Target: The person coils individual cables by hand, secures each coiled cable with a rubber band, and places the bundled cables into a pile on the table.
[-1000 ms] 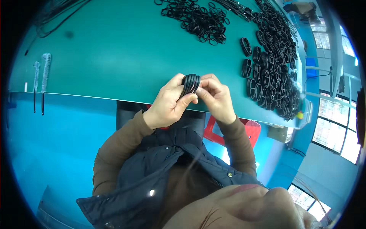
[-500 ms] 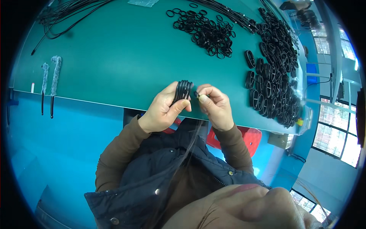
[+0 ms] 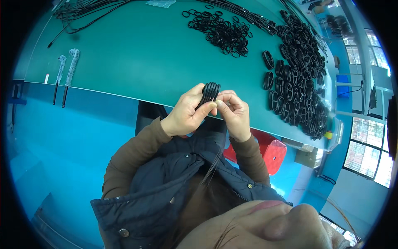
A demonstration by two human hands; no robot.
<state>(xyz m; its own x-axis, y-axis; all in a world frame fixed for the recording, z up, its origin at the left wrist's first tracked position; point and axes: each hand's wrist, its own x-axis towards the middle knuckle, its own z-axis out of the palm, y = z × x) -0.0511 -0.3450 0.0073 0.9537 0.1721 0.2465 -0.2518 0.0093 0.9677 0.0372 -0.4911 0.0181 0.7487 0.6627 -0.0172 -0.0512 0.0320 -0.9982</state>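
Note:
A black cable wound into a tight oval coil [image 3: 210, 92] is held upright just above the near edge of the green table. My left hand [image 3: 185, 114] is closed round its left side, with the thumb laid across the front of the loops. From the other side my right hand [image 3: 235, 113] pinches at the coil's right lower part, thumb and fingers pressed together. Whatever lies right between those fingertips is hidden. Both thumb tips nearly meet at the bottom of the coil.
Loose black rings [image 3: 224, 35] lie heaped at the back middle of the table [image 3: 124, 62]. Many coiled cables [image 3: 290, 91] crowd the right side. Long straight cables [image 3: 87, 12] lie at the far left. Two film-wrapped hooked tools [image 3: 71, 70] overhang the left edge. Below stands a red stool [image 3: 274, 155].
The right fingers, earlier apart from the coil with a small black piece at their tips, now touch it. The coil sits slightly farther right and higher in view; the whole view has shifted.

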